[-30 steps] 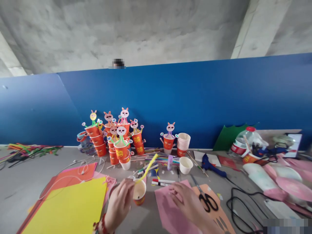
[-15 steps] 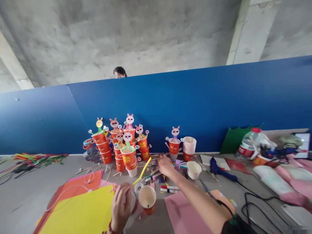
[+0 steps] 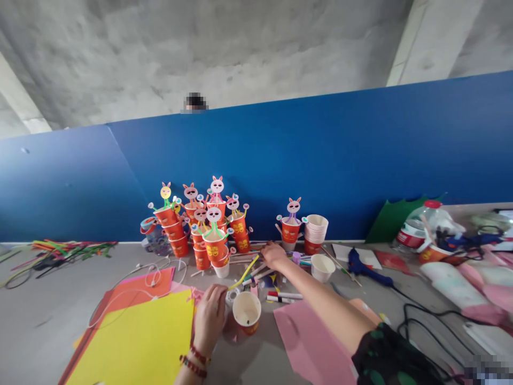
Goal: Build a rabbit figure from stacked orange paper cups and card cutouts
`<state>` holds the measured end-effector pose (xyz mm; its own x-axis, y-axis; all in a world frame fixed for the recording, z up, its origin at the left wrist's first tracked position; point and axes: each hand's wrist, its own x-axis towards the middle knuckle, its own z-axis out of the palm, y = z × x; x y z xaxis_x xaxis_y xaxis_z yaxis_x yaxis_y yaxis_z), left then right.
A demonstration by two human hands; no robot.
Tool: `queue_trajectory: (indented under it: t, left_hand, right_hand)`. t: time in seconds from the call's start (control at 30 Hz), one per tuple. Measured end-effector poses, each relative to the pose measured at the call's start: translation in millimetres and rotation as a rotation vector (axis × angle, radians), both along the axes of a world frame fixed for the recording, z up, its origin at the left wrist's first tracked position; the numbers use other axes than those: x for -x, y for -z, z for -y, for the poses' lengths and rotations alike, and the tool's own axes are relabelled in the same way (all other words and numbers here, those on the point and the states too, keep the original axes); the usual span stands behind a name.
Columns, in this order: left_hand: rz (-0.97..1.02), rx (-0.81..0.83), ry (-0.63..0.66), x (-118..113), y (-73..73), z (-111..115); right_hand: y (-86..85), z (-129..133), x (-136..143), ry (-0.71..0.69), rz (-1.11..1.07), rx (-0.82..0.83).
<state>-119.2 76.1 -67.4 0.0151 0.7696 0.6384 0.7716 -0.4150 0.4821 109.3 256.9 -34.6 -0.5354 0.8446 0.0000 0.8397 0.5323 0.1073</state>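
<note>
My left hand (image 3: 212, 313), with red bead bracelets at the wrist, pinches the lower end of a yellow pipe cleaner (image 3: 245, 272), which slants up to the right. Just right of these fingers a paper cup (image 3: 247, 311) stands upright, a small dark spot on its inside bottom. Farther back, my right hand (image 3: 274, 254) reaches down to a heap of pens and sticks (image 3: 256, 271). Its fingertips are small and partly hidden, so their grip is unclear. Left of it are stacked red cups (image 3: 216, 249) with paper rabbit figures; another rabbit cup (image 3: 290, 231) stands to its right.
Yellow paper (image 3: 136, 342) and pink paper (image 3: 308, 337) lie in front. A white cup (image 3: 321, 268), a cup stack (image 3: 316, 233) and a blue glue gun (image 3: 368, 272) with cable are at right. Pipe cleaners (image 3: 72, 251) lie far left. A blue partition (image 3: 280, 160) borders the back.
The view has shifted, so the tabletop things sit slightly higher and farther right. My left hand has moved slightly forward with the pipe cleaner. My right hand stays at the pen heap.
</note>
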Motion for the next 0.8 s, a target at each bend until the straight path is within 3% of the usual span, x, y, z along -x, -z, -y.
queue_trajectory:
  t: [0.37,0.63,0.8]
  left_hand:
    - [-0.038,0.098,0.034,0.3,1.3,-1.3]
    - [-0.031,0.135,0.115,2.7,5.4,-0.4]
    - [-0.038,0.142,0.446,-1.1,-4.5,10.6]
  right_hand:
    - [-9.1,7.1,-4.8,-0.085,-0.023,-0.044]
    - [-28.2,51.6,-14.2,-0.068,-0.218,-0.099]
    - [-28.5,111.6,-32.2,-0.081,-0.437,-0.074]
